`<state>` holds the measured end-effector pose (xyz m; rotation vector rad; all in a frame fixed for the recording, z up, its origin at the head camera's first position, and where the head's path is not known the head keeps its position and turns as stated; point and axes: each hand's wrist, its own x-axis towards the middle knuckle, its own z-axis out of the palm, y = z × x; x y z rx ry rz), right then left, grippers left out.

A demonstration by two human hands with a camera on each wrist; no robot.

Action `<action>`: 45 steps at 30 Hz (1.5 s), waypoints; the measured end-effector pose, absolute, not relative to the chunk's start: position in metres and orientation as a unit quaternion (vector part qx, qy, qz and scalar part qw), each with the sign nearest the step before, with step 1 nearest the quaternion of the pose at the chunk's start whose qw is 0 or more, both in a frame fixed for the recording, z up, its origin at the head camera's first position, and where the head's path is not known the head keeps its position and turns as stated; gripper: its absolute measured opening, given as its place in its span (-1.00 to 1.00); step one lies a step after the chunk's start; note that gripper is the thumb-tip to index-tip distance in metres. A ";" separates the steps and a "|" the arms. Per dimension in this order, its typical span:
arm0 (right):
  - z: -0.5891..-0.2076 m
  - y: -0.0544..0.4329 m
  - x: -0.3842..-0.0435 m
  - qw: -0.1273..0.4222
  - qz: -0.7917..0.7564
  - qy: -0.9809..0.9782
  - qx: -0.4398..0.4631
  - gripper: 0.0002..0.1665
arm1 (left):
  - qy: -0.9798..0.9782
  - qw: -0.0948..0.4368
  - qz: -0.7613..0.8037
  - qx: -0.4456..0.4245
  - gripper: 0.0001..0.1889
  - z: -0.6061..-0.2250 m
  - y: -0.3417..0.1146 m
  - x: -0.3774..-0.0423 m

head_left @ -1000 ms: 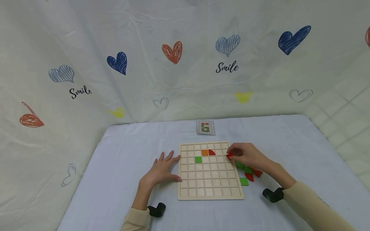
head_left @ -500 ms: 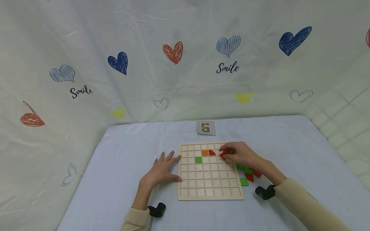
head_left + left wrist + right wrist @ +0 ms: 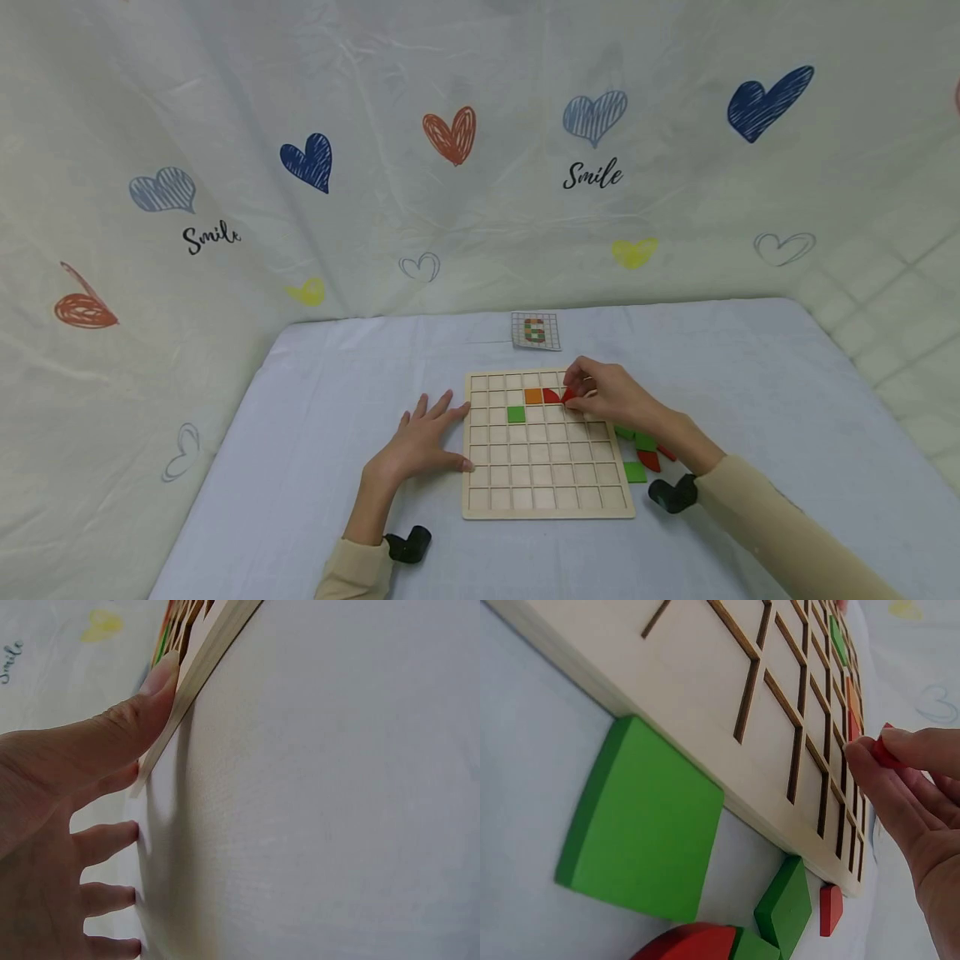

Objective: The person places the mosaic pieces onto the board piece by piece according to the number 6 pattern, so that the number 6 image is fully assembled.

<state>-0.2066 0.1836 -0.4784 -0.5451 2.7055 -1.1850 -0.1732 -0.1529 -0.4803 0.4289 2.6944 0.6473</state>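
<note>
A wooden grid board (image 3: pixel 547 514) lies on the table with an orange square tile (image 3: pixel 532 396), a red quarter-round tile (image 3: pixel 551 396) and a green square tile (image 3: pixel 516 414) in its cells. My right hand (image 3: pixel 618 398) pinches another red tile (image 3: pixel 886 754) between thumb and fingers, close over the cell right of the red quarter-round. Its exact outline is partly covered by the fingertips. At the board's left edge, my left hand (image 3: pixel 420 439) has its fingers spread, with thumb and index finger touching the rim; the left wrist view shows the thumb (image 3: pixel 161 675) on the board's edge.
Loose tiles lie along the board's right side, among them a green square (image 3: pixel 641 825), a red curved one (image 3: pixel 694 941) and a green one (image 3: pixel 786 904). Behind the board lies a printed pattern card (image 3: pixel 536 332). A heart-printed cloth (image 3: pixel 450 200) hangs beyond the table.
My right hand has moved left from the board's right edge with the red tile, reaching the cell beside the red quarter-round. The left hand stays at the board's left edge.
</note>
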 end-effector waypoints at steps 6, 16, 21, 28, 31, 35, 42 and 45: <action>-0.478 0.179 -0.209 0.064 -0.395 0.896 -0.192 -0.72 | 0.947 0.168 0.227 0.152 0.00 -0.479 -0.152 -0.173; -0.477 0.170 -0.218 0.066 -0.377 0.893 -0.238 -0.84 | 0.948 0.171 0.224 0.150 0.01 -0.479 -0.153 -0.175; -0.477 0.162 -0.225 0.059 -0.365 0.893 -0.257 -0.84 | 0.948 0.172 0.222 0.150 0.01 -0.478 -0.154 -0.175; -0.476 0.150 -0.229 0.048 -0.368 0.886 -0.280 -0.87 | 0.947 0.173 0.226 0.152 0.02 -0.479 -0.153 -0.176; -0.476 0.145 -0.231 0.048 -0.371 0.883 -0.282 -0.88 | 0.947 0.172 0.224 0.151 0.02 -0.480 -0.153 -0.176; -0.477 0.139 -0.233 0.053 -0.373 0.881 -0.286 -0.88 | 0.947 0.173 0.224 0.150 0.02 -0.480 -0.154 -0.176; -0.479 0.130 -0.237 0.049 -0.361 0.885 -0.290 -0.86 | 0.947 0.179 0.222 0.150 0.01 -0.481 -0.154 -0.175; -0.479 0.126 -0.238 0.049 -0.356 0.885 -0.297 -0.86 | 0.946 0.177 0.223 0.152 0.01 -0.481 -0.154 -0.175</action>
